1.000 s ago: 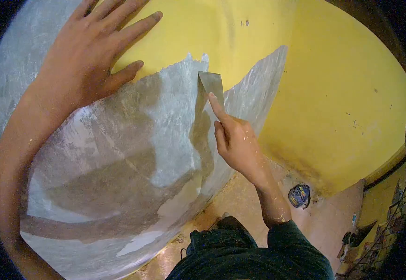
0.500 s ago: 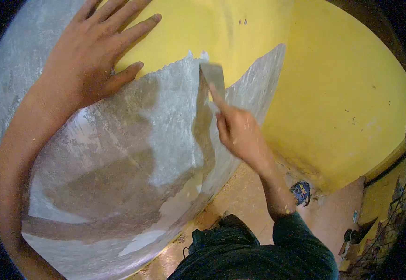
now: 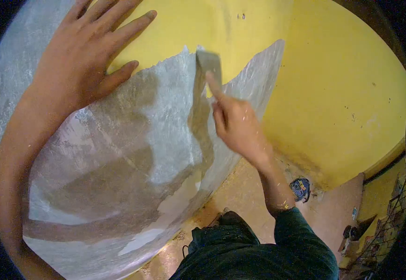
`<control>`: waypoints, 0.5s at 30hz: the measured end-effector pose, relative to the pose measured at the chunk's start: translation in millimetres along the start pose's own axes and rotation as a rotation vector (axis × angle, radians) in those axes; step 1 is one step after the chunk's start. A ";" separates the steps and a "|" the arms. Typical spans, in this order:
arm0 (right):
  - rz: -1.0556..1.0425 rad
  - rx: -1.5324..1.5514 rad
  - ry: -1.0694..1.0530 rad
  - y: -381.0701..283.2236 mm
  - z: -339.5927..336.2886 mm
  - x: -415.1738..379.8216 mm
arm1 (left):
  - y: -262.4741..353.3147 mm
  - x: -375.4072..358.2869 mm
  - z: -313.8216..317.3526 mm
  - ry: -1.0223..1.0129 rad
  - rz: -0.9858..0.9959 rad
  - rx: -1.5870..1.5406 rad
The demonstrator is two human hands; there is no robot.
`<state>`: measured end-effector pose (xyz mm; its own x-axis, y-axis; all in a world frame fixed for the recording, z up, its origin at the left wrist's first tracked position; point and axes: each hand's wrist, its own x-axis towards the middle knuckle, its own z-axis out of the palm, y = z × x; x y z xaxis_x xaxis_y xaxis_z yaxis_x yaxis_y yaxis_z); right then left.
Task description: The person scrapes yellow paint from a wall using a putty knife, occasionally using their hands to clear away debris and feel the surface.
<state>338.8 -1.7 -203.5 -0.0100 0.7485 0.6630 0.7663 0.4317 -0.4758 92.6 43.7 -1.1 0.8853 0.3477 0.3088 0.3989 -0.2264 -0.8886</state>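
My left hand (image 3: 81,56) lies flat with fingers spread on the wall, across the edge between the yellow paint (image 3: 184,28) and the grey scraped surface (image 3: 172,121). In my right hand (image 3: 240,123) is a flat metal scraper (image 3: 210,63), its handle hidden in my closed fingers and my index finger stretched along the blade. The blade lies against the wall at the jagged paint edge, beside a darker grey strip. A small yellow patch shows just below the blade.
More yellow wall (image 3: 338,93) stands to the right. On the brown floor (image 3: 235,191) sits a dark blue round object (image 3: 300,189) near the wall's foot. Dark shoes (image 3: 350,233) and a metal grille (image 3: 389,219) show at the lower right.
My right hand and the scraper have moved slightly up and to the left in view. My left hand also appears slightly higher and further left, still spread on the wall.
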 end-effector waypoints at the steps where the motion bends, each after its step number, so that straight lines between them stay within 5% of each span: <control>1: -0.049 0.001 0.012 -0.3 2.1 -4.6 | 2.4 0.6 3.9 0.021 -0.047 0.051; 5: -0.032 0.006 0.049 -1.6 -0.3 3.4 | -4.7 -3.2 -1.0 0.032 0.066 -0.052; 7: -0.069 -0.033 0.062 -2.2 1.3 15.1 | 7.4 1.2 -0.7 -0.004 -0.078 0.059; 15: -0.032 -0.016 0.065 -6.3 -0.7 14.8 | 7.3 -0.1 5.1 0.044 -0.048 0.019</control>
<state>334.2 6.3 -190.3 0.0064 0.6997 0.7144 0.7765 0.4467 -0.4445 94.3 46.7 -9.3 0.8752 0.3172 0.3653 0.4367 -0.1931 -0.8786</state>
